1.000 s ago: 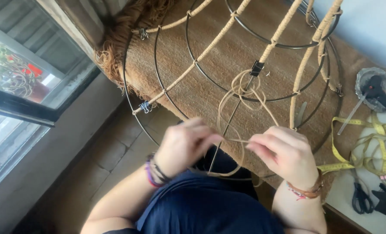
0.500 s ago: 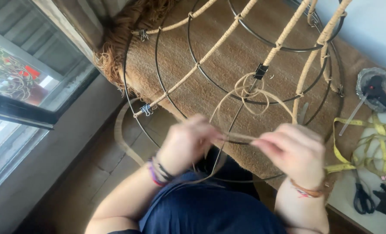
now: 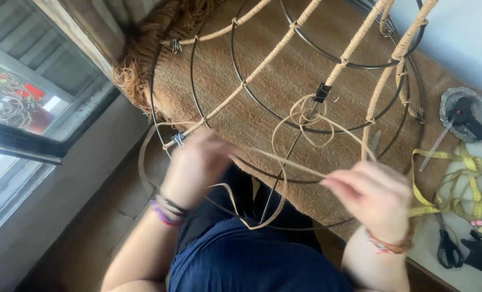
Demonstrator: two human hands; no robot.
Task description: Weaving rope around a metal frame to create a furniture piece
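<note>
Wire frame [image 3: 284, 81] on mat [image 3: 284, 108]; scissors [image 3: 447, 250] right.

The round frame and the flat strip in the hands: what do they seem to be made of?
The frame looks like thin dark metal wire: its rings keep a clean curve and show a dull sheen. The flat strip between the left hand and right hand looks like pale tan cane or leather cord; it bends in soft loops. Which one, the blur leaves open.

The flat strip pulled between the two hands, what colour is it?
Pale tan flat strip, seen best in the head view.
</note>
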